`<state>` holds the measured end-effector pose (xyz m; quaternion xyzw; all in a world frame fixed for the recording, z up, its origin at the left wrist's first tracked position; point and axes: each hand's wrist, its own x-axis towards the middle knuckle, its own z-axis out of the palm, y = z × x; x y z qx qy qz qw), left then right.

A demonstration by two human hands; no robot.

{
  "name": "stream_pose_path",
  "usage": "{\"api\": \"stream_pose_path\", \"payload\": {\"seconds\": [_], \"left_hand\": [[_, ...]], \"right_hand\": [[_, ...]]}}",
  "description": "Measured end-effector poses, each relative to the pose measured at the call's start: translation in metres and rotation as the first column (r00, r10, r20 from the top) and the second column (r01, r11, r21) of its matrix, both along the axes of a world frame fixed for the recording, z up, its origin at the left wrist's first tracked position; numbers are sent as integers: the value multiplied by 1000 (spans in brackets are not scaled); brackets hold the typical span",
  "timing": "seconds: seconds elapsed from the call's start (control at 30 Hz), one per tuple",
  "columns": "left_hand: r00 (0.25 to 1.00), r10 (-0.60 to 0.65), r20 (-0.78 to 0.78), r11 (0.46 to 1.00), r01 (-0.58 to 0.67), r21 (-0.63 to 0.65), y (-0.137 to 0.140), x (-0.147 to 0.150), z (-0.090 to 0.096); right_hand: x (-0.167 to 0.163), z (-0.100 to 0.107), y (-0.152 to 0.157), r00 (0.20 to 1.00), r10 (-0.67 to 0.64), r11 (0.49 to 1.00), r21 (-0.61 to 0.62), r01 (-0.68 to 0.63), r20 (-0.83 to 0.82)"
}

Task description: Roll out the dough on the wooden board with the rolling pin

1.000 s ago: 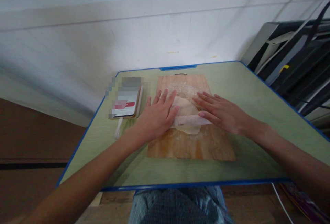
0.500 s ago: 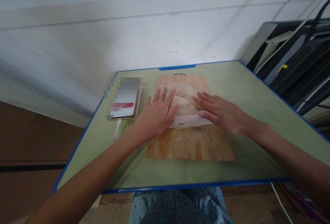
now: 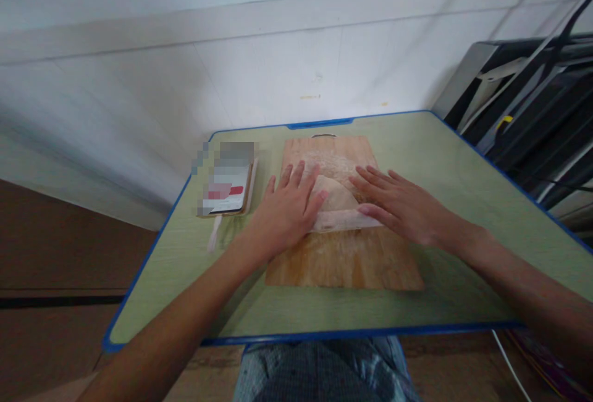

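Note:
A pale, floury rolling pin (image 3: 345, 220) lies crosswise on the wooden cutting board (image 3: 343, 266). Just beyond it is a flattened piece of dough (image 3: 336, 194), its near edge meeting the pin. My left hand (image 3: 288, 213) rests over the pin's left end, palm down with fingers stretched and spread. Over the right end lies my right hand (image 3: 401, 204), also flat, its fingers extended and the thumb along the pin. Both ends of the pin are hidden under my palms. Loose flour (image 3: 331, 162) whitens the board behind the dough.
A phone (image 3: 230, 189) leans on a stand at the left of the green table (image 3: 463, 284), with a white strap or cord (image 3: 214, 233) in front of it. White wall (image 3: 278, 68) rises behind. Dark stacked items (image 3: 546, 105) stand beyond the right edge.
The camera view has shifted slightly. Both hands stay flat on the rolling pin, and the pin and dough show almost no visible movement on the board.

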<state>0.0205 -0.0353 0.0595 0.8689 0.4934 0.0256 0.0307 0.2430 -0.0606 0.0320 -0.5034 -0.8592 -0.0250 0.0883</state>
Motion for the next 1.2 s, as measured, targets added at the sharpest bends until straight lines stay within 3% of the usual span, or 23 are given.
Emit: {"api": "stream_pose_path", "payload": {"seconds": [0.1,0.2,0.33,0.43,0.53,0.7,0.83,1.0,1.1,1.2], "left_hand": [[1000,-2,-15,1000,3,25,-3,0,1],[997,-58,-41,993,62,97,-40,-5,-9],[1000,-8,-4,964,9,266,-94,-9,-27],[1000,11,-8,950,-8,313,-104,-8,-32],[999,40,-29,961,-31,275,-86,-5,-27],[986,164,-33,968,-154,199,-49,2,-10],[982,188,-29,970,-181,165,-50,7,-7],[983,183,-13,971,-178,161,-78,12,-16],[990,139,4,965,-136,224,-93,12,-23],[993,114,-4,957,-109,267,-96,10,-26]], "right_hand": [[0,2,2,1000,6,1000,7,-6,7],[-2,-4,-30,1000,7,996,84,-8,11],[-4,-15,-77,1000,-1,981,195,-3,16],[-3,-17,-84,1000,-9,976,217,5,20],[-1,-12,-57,999,20,982,190,-24,26],[-6,4,27,997,72,997,11,-72,21],[-11,8,54,997,77,989,-131,-72,29],[-4,2,1,999,49,998,-31,-48,16],[2,-4,-36,1000,-11,999,50,12,-16],[4,-7,-46,999,-17,997,72,19,-29]]}}
